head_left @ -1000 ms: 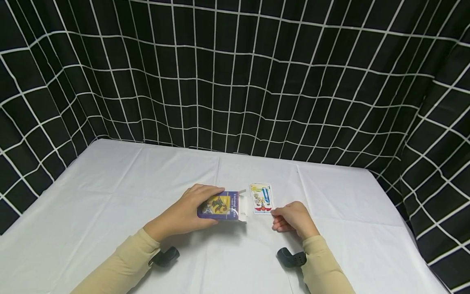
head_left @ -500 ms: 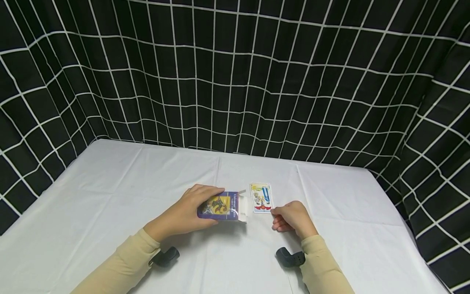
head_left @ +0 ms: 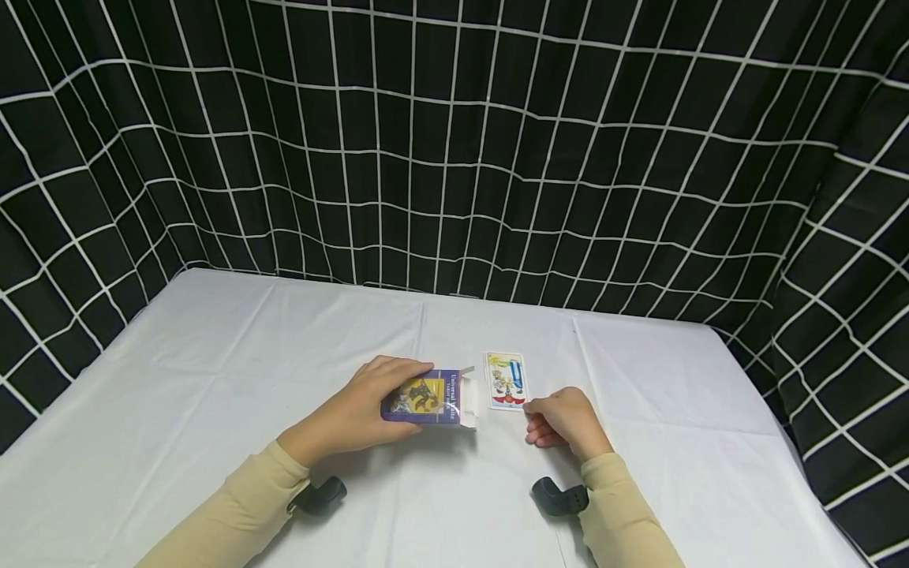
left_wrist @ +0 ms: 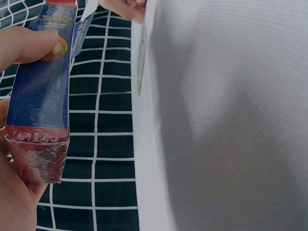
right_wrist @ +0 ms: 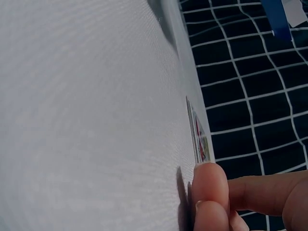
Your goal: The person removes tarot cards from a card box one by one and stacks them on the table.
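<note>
A purple-blue tarot card box (head_left: 424, 397) is gripped by my left hand (head_left: 364, 406), fingers along its far side and thumb along its near side. In the left wrist view the thumb presses the narrow side of the box (left_wrist: 41, 91). The box's white end flap (head_left: 469, 401) hangs open to the right, towards a picture card (head_left: 507, 380) with its image up. My right hand (head_left: 567, 424) pinches that card's near right corner between thumb and fingers. The right wrist view shows the card (right_wrist: 199, 137) edge-on, more than one layer thick, low over the cloth.
A white cloth (head_left: 284, 347) with fold creases covers the table. Black curtains with a white grid (head_left: 440, 158) stand behind and on both sides. A dark wrist-camera mount (head_left: 559, 497) juts inward from the right sleeve, and another mount (head_left: 321, 496) from the left.
The card has shifted very slightly away and to the right, its edges now lying a little differently. The right forearm has drifted slightly left; the left hand and box have hardly moved.
</note>
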Tool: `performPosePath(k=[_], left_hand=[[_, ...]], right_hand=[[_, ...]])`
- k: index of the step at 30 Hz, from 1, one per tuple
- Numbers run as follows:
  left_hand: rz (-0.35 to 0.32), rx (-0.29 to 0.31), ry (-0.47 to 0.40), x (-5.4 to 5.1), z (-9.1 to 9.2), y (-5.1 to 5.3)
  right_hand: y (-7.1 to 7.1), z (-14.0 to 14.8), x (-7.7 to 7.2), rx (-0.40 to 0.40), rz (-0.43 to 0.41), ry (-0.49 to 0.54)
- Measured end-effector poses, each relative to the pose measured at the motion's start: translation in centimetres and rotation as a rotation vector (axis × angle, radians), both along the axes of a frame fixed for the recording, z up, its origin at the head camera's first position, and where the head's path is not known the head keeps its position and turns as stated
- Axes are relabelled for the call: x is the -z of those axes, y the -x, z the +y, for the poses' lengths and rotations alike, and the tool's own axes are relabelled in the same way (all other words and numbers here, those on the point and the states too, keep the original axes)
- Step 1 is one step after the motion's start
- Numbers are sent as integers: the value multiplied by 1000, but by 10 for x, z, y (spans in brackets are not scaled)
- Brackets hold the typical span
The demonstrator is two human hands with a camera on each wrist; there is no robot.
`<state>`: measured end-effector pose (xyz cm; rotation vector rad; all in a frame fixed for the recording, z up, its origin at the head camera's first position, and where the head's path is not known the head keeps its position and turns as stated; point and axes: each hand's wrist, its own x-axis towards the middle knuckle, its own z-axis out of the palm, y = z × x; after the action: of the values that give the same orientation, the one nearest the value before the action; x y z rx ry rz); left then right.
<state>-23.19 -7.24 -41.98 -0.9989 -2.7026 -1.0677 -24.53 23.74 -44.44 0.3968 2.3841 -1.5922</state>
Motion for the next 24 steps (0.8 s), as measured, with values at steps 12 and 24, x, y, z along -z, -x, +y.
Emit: performPosePath(k=[12,24], left_hand=[[5,-7,-2,-2,-1,-1],[-5,-5,-9,-3,0,-1]], right_hand=[[-1,4,-20,-2,24,172],[-15,-19,-48,-50,201,172]])
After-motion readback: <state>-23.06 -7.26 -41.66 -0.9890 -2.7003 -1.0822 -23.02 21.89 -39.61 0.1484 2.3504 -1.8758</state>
